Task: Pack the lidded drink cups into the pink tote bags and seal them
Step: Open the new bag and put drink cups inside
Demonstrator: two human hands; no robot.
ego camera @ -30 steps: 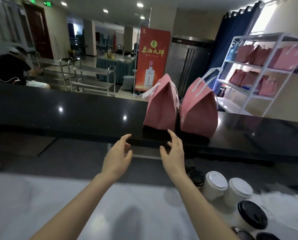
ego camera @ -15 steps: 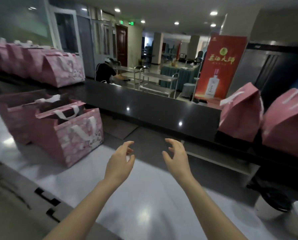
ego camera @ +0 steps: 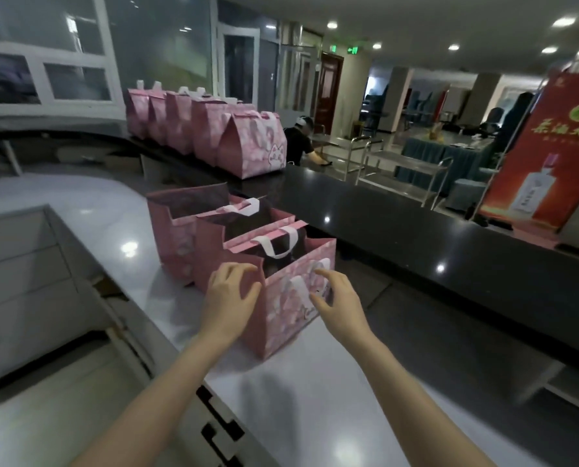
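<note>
Flanking the nearest pink tote bag (ego camera: 281,318), which stands mouth-open on the white desk (ego camera: 331,399) at the front of a row of open bags (ego camera: 210,261), the left hand (ego camera: 229,298) lies open and flat against its near side, while the right hand (ego camera: 340,299) hovers open, fingers spread, at its printed face; whether it touches is hard to tell. With so light a hold on soft walls, a pull from one side alone could tip or crumple the bag, or shove it into the neighbour close behind. Its white handle (ego camera: 278,246) droops across the mouth and may snag a cup going in; no lidded drink cups are in view.
</note>
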